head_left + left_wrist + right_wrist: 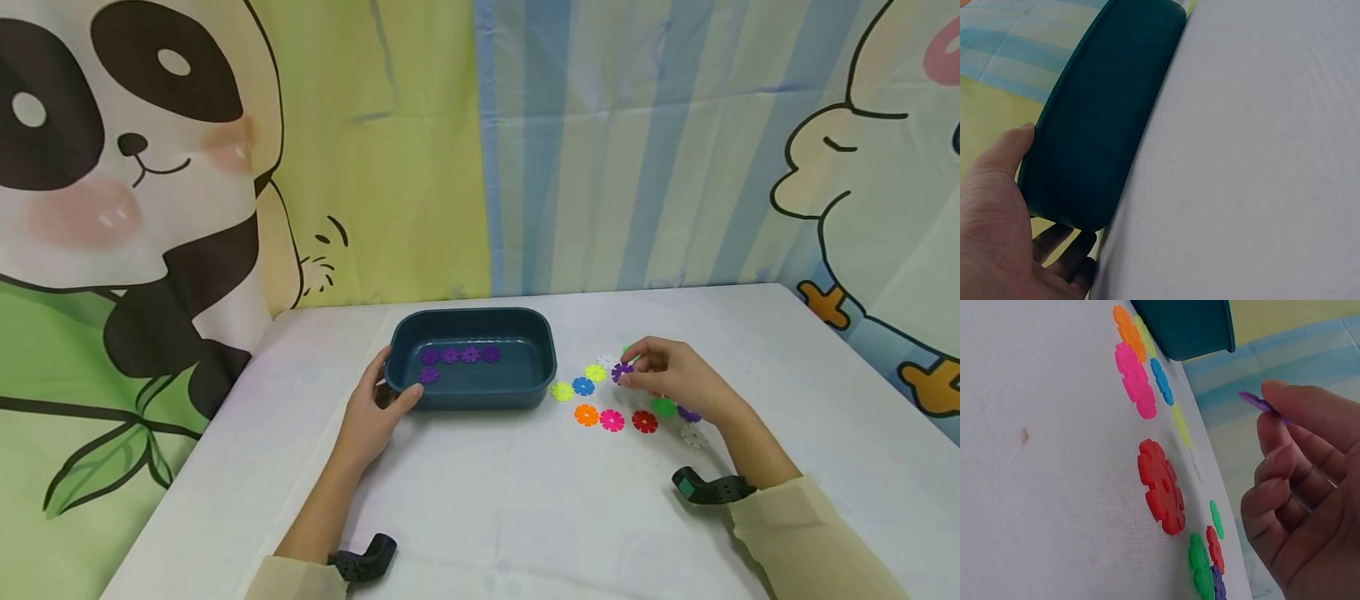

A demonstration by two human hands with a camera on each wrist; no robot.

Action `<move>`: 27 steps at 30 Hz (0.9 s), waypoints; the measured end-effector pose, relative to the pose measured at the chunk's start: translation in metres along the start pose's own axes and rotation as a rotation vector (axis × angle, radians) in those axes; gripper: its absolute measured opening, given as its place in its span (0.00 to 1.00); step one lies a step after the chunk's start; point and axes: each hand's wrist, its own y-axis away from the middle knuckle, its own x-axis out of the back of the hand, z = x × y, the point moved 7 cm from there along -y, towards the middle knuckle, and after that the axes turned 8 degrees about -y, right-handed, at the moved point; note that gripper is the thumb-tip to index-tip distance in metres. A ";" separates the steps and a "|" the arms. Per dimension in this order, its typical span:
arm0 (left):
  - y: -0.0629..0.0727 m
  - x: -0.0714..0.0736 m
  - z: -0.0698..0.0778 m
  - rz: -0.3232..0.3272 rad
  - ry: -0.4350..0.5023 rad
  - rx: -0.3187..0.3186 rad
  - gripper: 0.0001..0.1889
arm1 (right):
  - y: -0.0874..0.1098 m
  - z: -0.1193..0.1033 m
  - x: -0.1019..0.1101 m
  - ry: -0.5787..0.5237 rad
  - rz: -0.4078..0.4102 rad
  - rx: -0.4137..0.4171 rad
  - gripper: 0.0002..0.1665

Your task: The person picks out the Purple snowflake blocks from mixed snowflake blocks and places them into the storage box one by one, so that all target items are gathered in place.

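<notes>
A dark teal rectangular plastic basin (480, 399) stands on the table, with several purple notched flower-shaped discs (470, 355) lying inside toward its left. My left hand (373, 414) grips the basin's left end, thumb near the front rim and fingers round the side. To the right of the basin, my right hand (678, 377) pinches one purple flower disc (1255, 400) between thumb and index finger, raised off the table. Under and around that hand lie loose discs, among them a red disc (1161, 487), a pink disc (612, 420), an orange disc (587, 415) and a blue disc (583, 386).
Yellow discs (562, 392) lie close to the basin's right side. A white disc (693, 436), a green disc (664, 407) and another purple disc (688, 414) are near the right wrist. A patterned curtain (405, 167) hangs behind the white table (480, 500).
</notes>
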 end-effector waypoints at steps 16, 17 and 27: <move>-0.001 0.000 -0.003 0.003 -0.019 0.001 0.46 | 0.004 -0.011 0.008 -0.119 0.089 0.011 0.30; -0.001 0.000 -0.003 0.002 -0.019 0.000 0.46 | 0.004 -0.012 0.008 -0.120 0.096 0.012 0.30; -0.001 -0.001 -0.001 0.003 -0.016 -0.003 0.46 | 0.002 -0.022 0.010 -0.098 0.144 0.017 0.31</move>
